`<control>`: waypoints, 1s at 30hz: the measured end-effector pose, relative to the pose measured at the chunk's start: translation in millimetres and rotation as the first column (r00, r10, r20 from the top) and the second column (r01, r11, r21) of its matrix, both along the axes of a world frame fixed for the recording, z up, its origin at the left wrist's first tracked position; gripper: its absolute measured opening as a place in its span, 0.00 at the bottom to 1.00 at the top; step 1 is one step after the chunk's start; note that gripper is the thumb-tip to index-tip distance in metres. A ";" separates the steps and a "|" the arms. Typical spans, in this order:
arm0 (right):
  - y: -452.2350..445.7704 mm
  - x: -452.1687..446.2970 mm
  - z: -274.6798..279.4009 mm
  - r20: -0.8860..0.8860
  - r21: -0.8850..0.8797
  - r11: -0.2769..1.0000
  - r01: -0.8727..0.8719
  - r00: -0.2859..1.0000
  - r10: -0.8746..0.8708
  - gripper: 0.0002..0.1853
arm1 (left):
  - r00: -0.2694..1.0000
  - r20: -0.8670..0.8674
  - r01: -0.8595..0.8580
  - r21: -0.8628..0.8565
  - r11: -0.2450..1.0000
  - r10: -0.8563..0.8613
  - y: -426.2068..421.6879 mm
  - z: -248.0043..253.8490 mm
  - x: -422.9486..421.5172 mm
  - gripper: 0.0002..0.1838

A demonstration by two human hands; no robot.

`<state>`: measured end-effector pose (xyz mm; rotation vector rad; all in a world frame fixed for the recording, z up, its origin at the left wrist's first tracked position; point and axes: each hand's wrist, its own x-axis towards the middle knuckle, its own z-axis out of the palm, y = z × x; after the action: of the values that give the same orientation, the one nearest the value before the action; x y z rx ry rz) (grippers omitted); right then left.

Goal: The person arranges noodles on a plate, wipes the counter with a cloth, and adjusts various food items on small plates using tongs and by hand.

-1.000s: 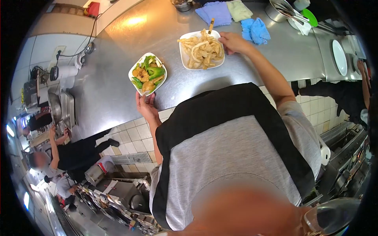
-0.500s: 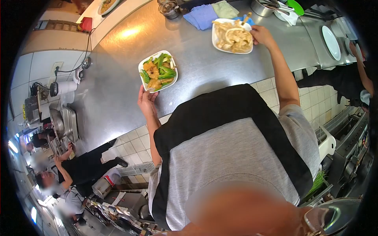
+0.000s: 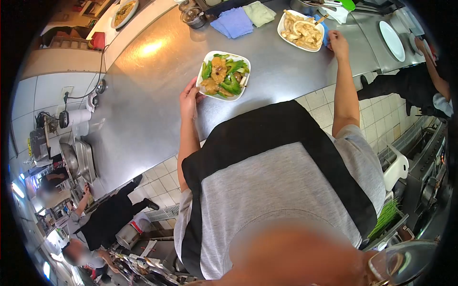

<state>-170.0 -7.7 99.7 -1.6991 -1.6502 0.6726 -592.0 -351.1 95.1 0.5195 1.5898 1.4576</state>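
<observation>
My left hand [image 3: 190, 97] is closed on the lower left rim of a white square dish [image 3: 248, 82], held at the steel counter. Green vegetables and browned pieces of food [image 3: 223, 75] fill it. At the far right, a second white dish [image 3: 281, 39] holds pale, sauce-coated strips [image 3: 300, 31], with a tan stick-like piece [image 3: 321, 19] poking out over its edge. My right hand [image 3: 338, 45] is beside that dish's right side, fingers curled against a blue cloth [image 3: 326, 35] lying along the rim. How far the fingers wrap the cloth is partly hidden.
Folded blue [image 3: 232, 22] and pale green towels [image 3: 259, 14] lie at the counter's back, by a glass jar [image 3: 193, 18]. A white oval plate [image 3: 392, 41] is at the right. Co-workers stand at the right [image 3: 405, 90] and lower left [image 3: 107, 214]. Metal trays [image 3: 86, 159] sit left.
Both dishes have shifted right along the counter, my hands moving with them. The blue cloth now shows between the right dish and my right hand. Co-workers at the lower left have moved.
</observation>
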 end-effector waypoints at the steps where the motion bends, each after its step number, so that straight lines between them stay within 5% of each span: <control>1: 1.0 -3.1 -16.4 0.263 0.163 0.984 -0.069 0.964 0.024 0.16 | 1.000 -0.005 0.004 -0.002 1.000 -0.004 2.2 4.0 -6.4 0.20; 2: 5.2 1.6 -30.8 0.506 0.299 0.937 -0.182 0.862 0.006 0.16 | 1.000 -0.010 0.005 -0.004 1.000 -0.005 4.0 5.1 -7.1 0.20; 4: 25.0 16.5 -49.2 0.545 0.236 0.963 -0.130 0.838 -0.020 0.15 | 0.998 -0.050 0.037 -0.014 0.999 -0.038 8.8 9.9 -7.1 0.18; 6: 10.8 20.3 -14.0 0.363 0.324 0.946 0.004 0.923 -0.128 0.14 | 0.994 -0.085 0.063 -0.035 0.997 -0.066 10.9 5.6 -15.3 0.17; 8: 2.7 25.9 25.3 0.060 0.392 0.917 -0.071 0.997 0.051 0.11 | 0.989 -0.102 0.097 -0.062 0.993 -0.103 15.3 0.0 -26.0 0.16; 11: -24.2 21.9 74.6 -0.416 0.353 0.902 -0.249 0.821 0.390 0.08 | 0.982 -0.143 0.115 -0.048 0.992 -0.121 23.6 -5.5 -29.2 0.14; 14: -56.9 -0.1 89.4 -0.639 0.186 0.917 -0.353 0.665 0.386 0.09 | 0.989 -0.108 0.095 -0.044 0.994 -0.100 33.1 -8.8 -27.5 0.15; 17: -97.6 -60.8 78.3 -0.411 0.249 0.848 -0.468 0.742 0.530 0.09 | 0.990 -0.066 0.117 -0.059 0.991 -0.121 42.3 -6.6 -32.2 0.16; 18: -123.8 -88.1 80.9 -0.213 0.159 0.868 -0.471 0.842 0.496 0.10 | 0.988 -0.058 0.144 -0.043 0.989 -0.147 44.7 -14.1 -36.6 0.15; 23: -126.9 -178.5 -13.1 0.138 0.142 0.745 -0.652 0.759 0.637 0.10 | 0.962 -0.147 0.223 -0.071 0.972 -0.231 45.7 -15.9 -44.2 0.13; 26: -123.9 -216.6 -6.5 -0.076 0.083 0.691 -0.718 0.687 0.723 0.10 | 0.949 -0.179 0.247 -0.088 0.965 -0.259 44.1 -15.5 -45.5 0.13; 30: -127.0 -247.7 15.7 -0.015 0.026 0.530 -0.848 0.530 0.848 0.08 | 0.950 -0.184 0.248 -0.054 0.967 -0.254 44.5 -18.7 -46.6 0.12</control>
<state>-417.7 -134.7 115.4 -0.7259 -2.4470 1.1028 -638.6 -306.6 76.4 0.8325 1.6220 1.2187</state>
